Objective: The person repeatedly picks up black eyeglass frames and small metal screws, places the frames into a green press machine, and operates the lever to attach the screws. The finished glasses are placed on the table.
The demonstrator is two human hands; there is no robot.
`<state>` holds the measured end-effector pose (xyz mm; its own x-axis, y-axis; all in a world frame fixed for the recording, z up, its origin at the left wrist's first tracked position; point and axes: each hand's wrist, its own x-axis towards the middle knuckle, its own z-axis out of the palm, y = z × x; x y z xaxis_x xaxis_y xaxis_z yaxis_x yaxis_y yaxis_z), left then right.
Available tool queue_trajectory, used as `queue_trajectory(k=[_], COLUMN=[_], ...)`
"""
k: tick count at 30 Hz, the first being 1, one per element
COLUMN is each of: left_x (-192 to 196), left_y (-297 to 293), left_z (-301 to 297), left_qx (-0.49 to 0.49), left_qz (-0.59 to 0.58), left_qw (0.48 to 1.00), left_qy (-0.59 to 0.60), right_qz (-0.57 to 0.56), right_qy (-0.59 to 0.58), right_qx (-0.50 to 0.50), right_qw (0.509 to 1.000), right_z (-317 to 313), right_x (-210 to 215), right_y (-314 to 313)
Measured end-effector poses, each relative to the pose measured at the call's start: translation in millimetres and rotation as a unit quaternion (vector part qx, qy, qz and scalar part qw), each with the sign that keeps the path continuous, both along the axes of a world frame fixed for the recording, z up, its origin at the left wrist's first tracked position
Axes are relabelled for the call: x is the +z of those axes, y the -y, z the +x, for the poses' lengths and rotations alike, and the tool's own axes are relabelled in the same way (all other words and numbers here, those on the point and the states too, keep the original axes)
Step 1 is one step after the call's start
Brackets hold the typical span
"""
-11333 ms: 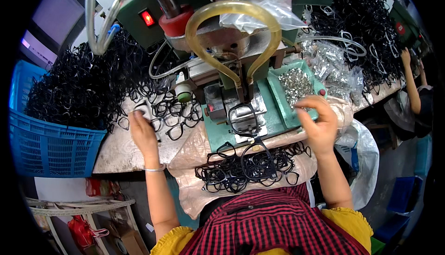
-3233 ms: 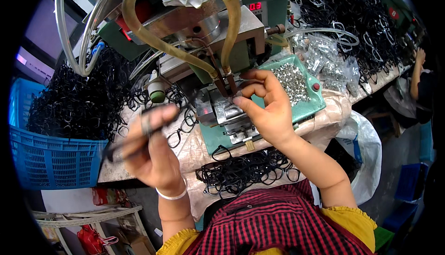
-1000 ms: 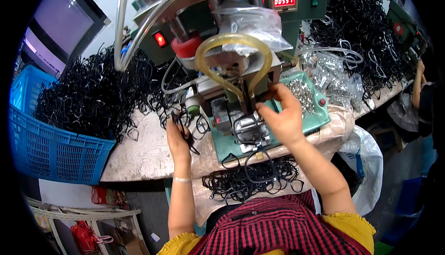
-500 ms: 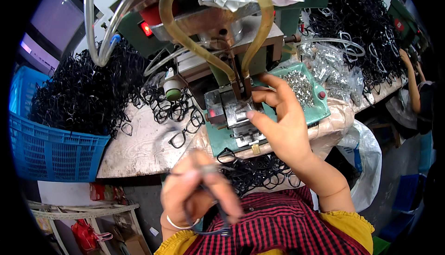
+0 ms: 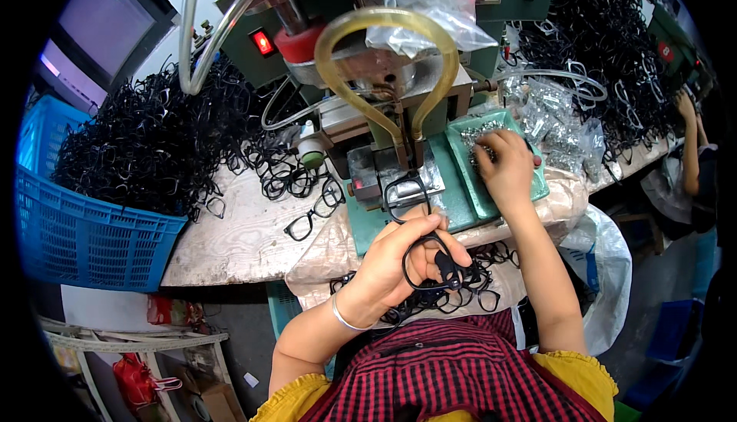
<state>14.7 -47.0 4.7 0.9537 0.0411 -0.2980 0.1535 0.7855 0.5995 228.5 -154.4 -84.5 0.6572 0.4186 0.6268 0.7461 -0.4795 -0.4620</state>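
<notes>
My left hand is closed on a black eyeglass frame, one rim raised in front of the machine's metal fixture and the other below my fingers. My right hand reaches into a green tray, fingers bent down over a heap of small silvery metal parts; whether a part is between the fingertips is hidden. Above the fixture, a bench press has a yellowish looped tube running down to its head. More black eyeglass frames lie at the table's front edge, below my left hand.
At left, a blue crate stands by a heap of black frames; several loose ones lie on the table. Bags of metal parts sit right of the tray. Another person's arm shows at far right.
My left hand has moved up and right, bringing the eyeglass frame from my lap to the fixture. My right hand has left the fixture and gone right, into the tray.
</notes>
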Motion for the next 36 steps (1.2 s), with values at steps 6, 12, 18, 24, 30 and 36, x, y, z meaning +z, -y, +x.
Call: queue_trajectory(k=[6, 12, 18, 24, 30, 36], left_x=[-6.7, -19.5, -23.4, -144.7, -129.8, -65.4], left_y=[-8.0, -46.9, -167.8, -251.9, -205.0, -201.2], left_z=[-36.4, -130.2, -77.9, -47.4, -87.0, -100.6], left_qx=[-0.020, 0.307, 0.318, 0.191, 0.202, 0.284], left_qz=[0.211, 0.521, 0.838, 0.909, 0.871, 0.614], left_qw=[0.977, 0.791, 0.434, 0.225, 0.291, 0.682], left_qy=[0.005, -0.093, -0.094, -0.295, -0.341, -0.277], right_qz=[-0.144, 0.203, 0.334, 0.183, 0.112, 0.149], right_qy=[0.050, -0.181, -0.325, -0.208, -0.111, -0.167], right_qx=[-0.027, -0.012, 0.070, 0.050, -0.030, 0.058], right_qw=[0.988, 0.962, 0.882, 0.959, 0.987, 0.973], right_z=[11.2, -12.5, 4.7, -17.0, -30.9, -51.6], right_x=[-5.1, -9.1, -20.8, -0.3, -11.4, 22.2], right_y=[-41.4, 36.7, 5.2, -7.2, 84.9, 78.8])
